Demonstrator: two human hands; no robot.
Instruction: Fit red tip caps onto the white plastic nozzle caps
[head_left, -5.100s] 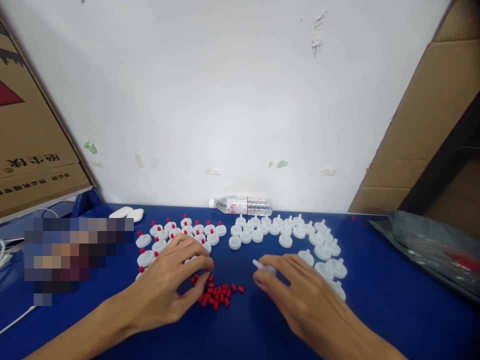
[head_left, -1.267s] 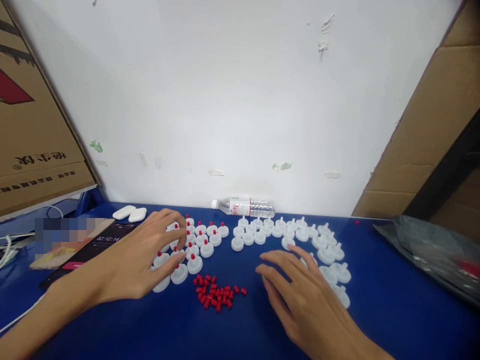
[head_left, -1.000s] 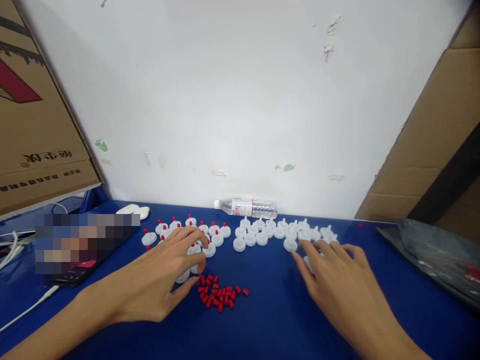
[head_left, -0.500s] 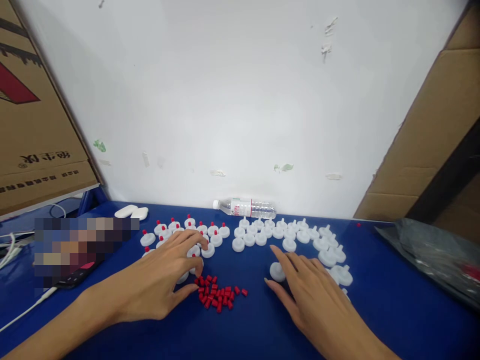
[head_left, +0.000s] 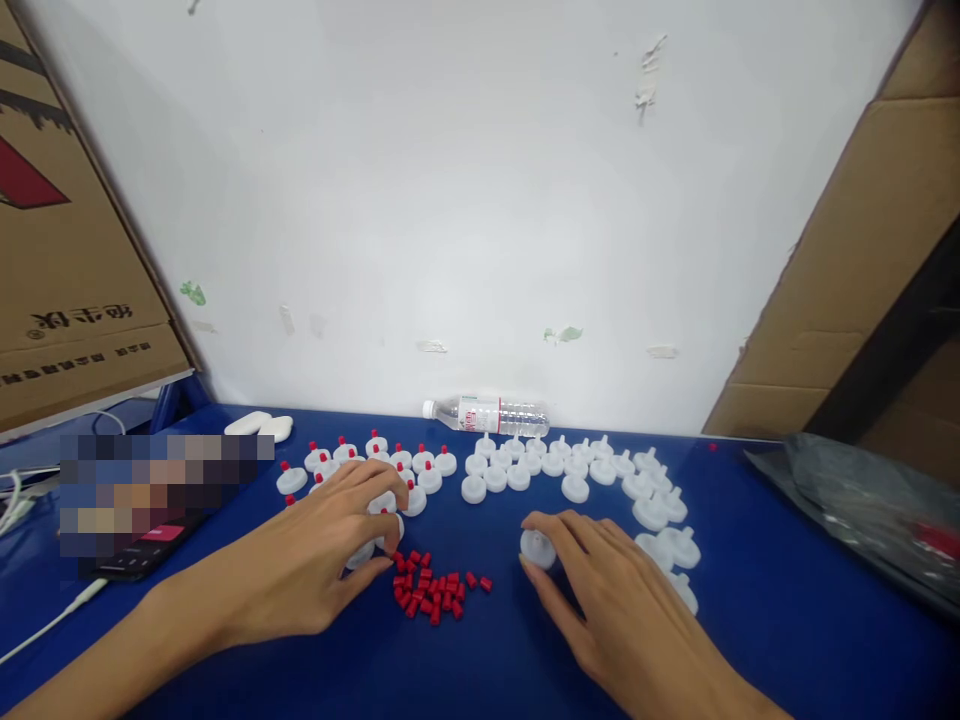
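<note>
My left hand (head_left: 341,540) is at the left edge of a loose pile of small red caps (head_left: 433,588). Its thumb and index finger are pinched together on a red cap, mostly hidden by the fingertips. Under and behind this hand stand several white nozzle lids with red tips (head_left: 429,478). My right hand (head_left: 607,585) holds a white nozzle lid (head_left: 537,549) by its rim between thumb and fingers, low over the blue table. Several white nozzle lids without red tips (head_left: 518,476) stand in a curved band beyond and to the right of this hand.
A clear plastic bottle (head_left: 487,414) lies against the white wall. At the left are a white earbud case (head_left: 276,429), a phone (head_left: 142,550) with a cable, and a cardboard box (head_left: 82,250). A grey plastic bag (head_left: 847,500) lies at the right.
My right fingers have closed round the white nozzle lid and shifted it slightly left. My left thumb has moved up toward the index finger, closing on a red cap.
</note>
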